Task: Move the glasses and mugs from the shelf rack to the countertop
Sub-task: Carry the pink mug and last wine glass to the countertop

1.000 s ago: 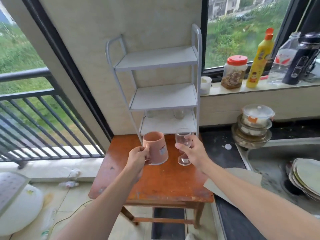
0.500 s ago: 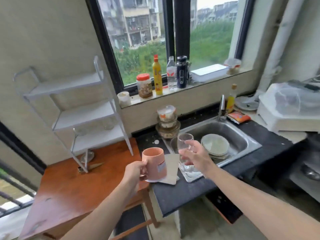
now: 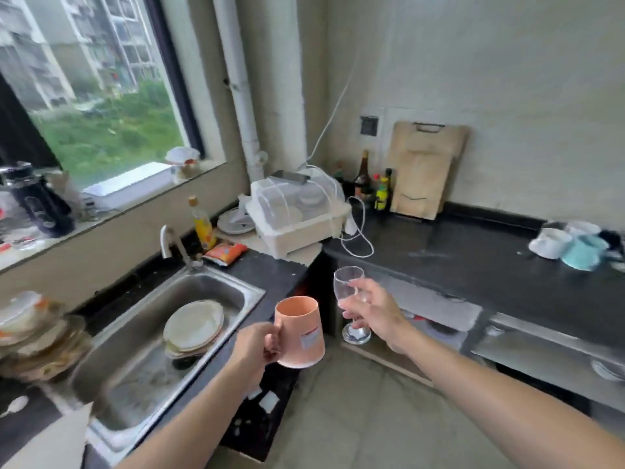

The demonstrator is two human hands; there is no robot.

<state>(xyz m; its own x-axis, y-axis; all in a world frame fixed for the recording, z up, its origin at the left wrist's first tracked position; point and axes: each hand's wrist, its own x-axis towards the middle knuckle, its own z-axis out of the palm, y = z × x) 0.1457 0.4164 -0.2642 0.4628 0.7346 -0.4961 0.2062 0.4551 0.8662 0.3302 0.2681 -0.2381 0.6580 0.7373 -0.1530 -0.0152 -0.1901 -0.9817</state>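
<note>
My left hand [image 3: 254, 345] grips the handle of a pink mug [image 3: 301, 333], held upright in the air over the corner between sink and floor. A clear stemmed glass [image 3: 348, 292] is held by its bowl and stem in my right hand [image 3: 373, 311], slightly tilted, just right of the mug. The black countertop [image 3: 473, 255] stretches along the right wall beyond both hands. On its far right stand a white mug [image 3: 550, 242] and a teal mug [image 3: 582, 253]. The shelf rack is out of view.
A steel sink [image 3: 162, 330] with stacked plates [image 3: 193, 324] lies at the left, with a pile of bowls [image 3: 33, 333] beside it. A white dish rack with cover [image 3: 297, 214], bottles [image 3: 372, 184] and cutting boards [image 3: 422, 170] stand at the counter's back.
The view has swung right from the rack and wooden table, past the sink, to the black countertop. Both hands carried the mug and the glass along.
</note>
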